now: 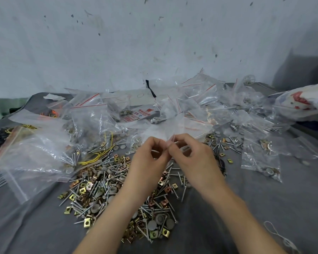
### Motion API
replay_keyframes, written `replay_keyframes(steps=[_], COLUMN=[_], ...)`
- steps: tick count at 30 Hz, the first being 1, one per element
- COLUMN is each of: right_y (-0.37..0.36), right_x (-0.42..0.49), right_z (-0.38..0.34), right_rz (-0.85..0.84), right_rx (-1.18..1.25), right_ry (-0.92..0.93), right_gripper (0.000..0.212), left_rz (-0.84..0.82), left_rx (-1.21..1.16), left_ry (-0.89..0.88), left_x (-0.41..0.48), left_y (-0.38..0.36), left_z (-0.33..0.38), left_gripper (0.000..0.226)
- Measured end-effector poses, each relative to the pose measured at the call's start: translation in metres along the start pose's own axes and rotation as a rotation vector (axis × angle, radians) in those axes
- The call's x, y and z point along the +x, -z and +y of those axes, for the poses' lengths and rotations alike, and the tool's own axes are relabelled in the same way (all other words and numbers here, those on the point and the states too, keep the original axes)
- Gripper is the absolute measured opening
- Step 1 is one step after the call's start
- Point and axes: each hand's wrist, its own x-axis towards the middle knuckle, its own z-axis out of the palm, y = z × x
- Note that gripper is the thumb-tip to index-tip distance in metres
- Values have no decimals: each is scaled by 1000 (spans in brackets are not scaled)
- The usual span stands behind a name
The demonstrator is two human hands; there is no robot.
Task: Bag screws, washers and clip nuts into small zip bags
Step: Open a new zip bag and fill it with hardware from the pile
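Both hands meet above the middle of the grey cloth. My left hand (150, 158) and my right hand (191, 154) each pinch the near edge of one small clear zip bag (170, 125), which stands up from the fingertips and looks blurred. Whether the bag holds anything I cannot tell. Under my forearms lies a loose heap of screws, grey round washers and brass clip nuts (106, 186).
Several clear zip bags with red strips, some filled, are piled at the back (200, 99) and right (261, 154). A large clear bag (31, 154) lies at the left with yellow wire ties (97, 153) beside it. A printed sack (301, 101) is at the far right.
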Motion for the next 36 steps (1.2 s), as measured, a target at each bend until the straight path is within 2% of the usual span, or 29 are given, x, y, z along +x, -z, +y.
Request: replay_keyframes(steps=[6, 12, 16, 20, 23, 27, 30, 31, 36], right_y=[-9, -8, -9, -7, -9, -15, -15, -15, -18], right_x=[-1, 0, -2, -3, -4, -7, -5, -5, -8], right_z=[-1, -5, -6, -6, -6, -8, -6, -6, -9], right_rz=[21, 12, 4, 36, 35, 23, 45, 47, 48], right_rx=[9, 205, 152, 205, 231, 257, 335, 382, 416], right_ry=[-86, -200, -193, -215, -235, -264, -288, -303, -268], right_gripper=[21, 21, 17, 33, 32, 25, 6, 10, 17], left_rz=[-47, -53, -42, 9, 96, 76, 155, 165, 177], left_rx=[83, 204, 218, 106, 250, 488, 643, 678, 765], left_ry=[-65, -176, -130, -45, -146, -308, -512, -557, -573], left_x=[0, -2, -2, 1, 0, -4, -3, -3, -4], left_y=[1, 2, 3, 5, 4, 0, 0, 1, 4], left_z=[-7, -11, -10, -7, -8, -11, -10, -9, -10], left_gripper=[10, 13, 14, 15, 7, 19, 23, 26, 28])
